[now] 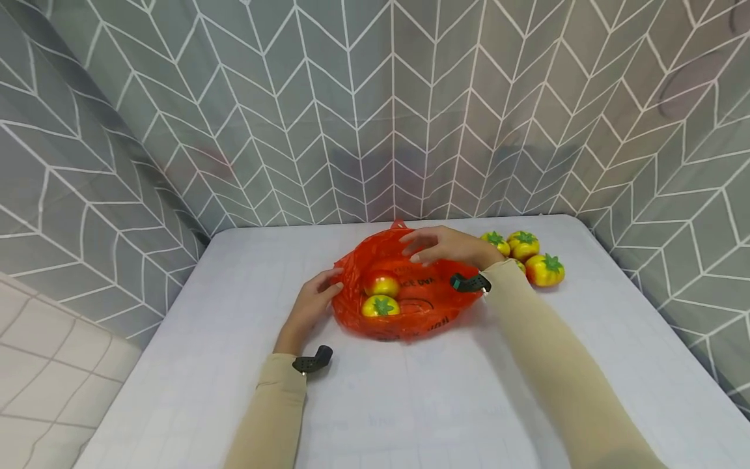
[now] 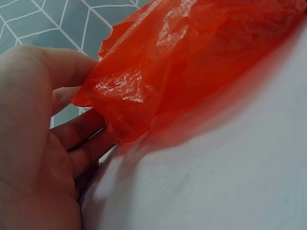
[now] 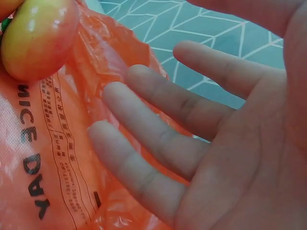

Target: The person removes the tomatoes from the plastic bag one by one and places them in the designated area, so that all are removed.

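Note:
A red plastic bag (image 1: 418, 306) with black print lies opened out on the table. In it sit two yellow-and-red fruits with green star-shaped tops, like tomatoes or persimmons: one fruit (image 1: 381, 306) near the front and another fruit (image 1: 382, 284) just behind. My left hand (image 1: 313, 299) holds the bag's left edge between thumb and fingers; in the left wrist view the red film (image 2: 120, 91) covers some fingertips. Over the right part of the bag hovers my right hand (image 1: 439, 247), with nothing in it. Its fingers (image 3: 144, 177) are spread and slightly bent in the right wrist view.
Several more of the same fruits (image 1: 545, 270) cluster at the table's back right, partly behind the right wrist. The white table (image 1: 375, 404) ends at a grey patterned curtain (image 1: 375, 117) at the back. Each wrist wears a dark strap (image 1: 310, 362).

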### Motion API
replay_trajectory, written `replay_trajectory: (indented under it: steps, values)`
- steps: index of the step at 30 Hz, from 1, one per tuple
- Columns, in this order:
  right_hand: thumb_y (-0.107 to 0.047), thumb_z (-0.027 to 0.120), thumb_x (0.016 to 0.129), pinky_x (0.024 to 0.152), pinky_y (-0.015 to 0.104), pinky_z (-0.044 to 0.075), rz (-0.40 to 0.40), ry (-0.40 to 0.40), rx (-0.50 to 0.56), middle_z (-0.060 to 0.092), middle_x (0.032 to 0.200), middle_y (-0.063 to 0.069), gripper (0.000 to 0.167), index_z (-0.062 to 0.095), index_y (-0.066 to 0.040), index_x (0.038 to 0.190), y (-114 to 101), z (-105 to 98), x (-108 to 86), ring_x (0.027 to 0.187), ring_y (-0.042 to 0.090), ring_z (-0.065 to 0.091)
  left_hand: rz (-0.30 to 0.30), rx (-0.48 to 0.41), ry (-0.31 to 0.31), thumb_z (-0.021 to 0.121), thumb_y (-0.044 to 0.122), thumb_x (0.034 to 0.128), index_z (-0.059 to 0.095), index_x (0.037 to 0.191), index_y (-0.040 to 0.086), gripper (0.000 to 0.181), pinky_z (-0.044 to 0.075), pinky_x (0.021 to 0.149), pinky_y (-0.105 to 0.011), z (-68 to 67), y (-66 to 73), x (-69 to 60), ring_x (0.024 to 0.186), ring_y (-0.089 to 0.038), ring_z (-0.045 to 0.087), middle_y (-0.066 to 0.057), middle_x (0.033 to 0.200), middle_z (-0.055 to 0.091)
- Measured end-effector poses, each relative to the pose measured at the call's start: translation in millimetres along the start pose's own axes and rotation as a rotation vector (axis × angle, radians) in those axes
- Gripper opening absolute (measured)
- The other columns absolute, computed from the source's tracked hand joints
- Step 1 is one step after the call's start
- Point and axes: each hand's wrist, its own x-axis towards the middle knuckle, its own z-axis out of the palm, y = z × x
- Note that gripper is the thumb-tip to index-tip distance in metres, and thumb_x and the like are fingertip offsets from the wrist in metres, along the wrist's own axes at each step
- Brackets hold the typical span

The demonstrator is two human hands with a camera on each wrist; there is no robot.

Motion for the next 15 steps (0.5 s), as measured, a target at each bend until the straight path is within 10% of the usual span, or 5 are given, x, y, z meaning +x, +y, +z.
replay_trajectory:
  steps: [15]
  values:
    - [-0.029, 0.073, 0.092, 0.099, 0.049, 0.051, 0.039, -0.047, -0.093, 0.056, 0.14, 0.011, 0.058, 0.054, -0.012, 0.144, -4.9, 18.1, 20.8, 0.118, 0.025, 0.059, 0.014, 0.002, -0.002, 0.063, 0.028, 0.0979, 0.061, 0.136, 0.022, 0.039, 0.036, 0.113, -0.048, -0.2, 4.4, -1.5, 0.139, -0.026, 0.042, -0.003, 0.146, 0.052]
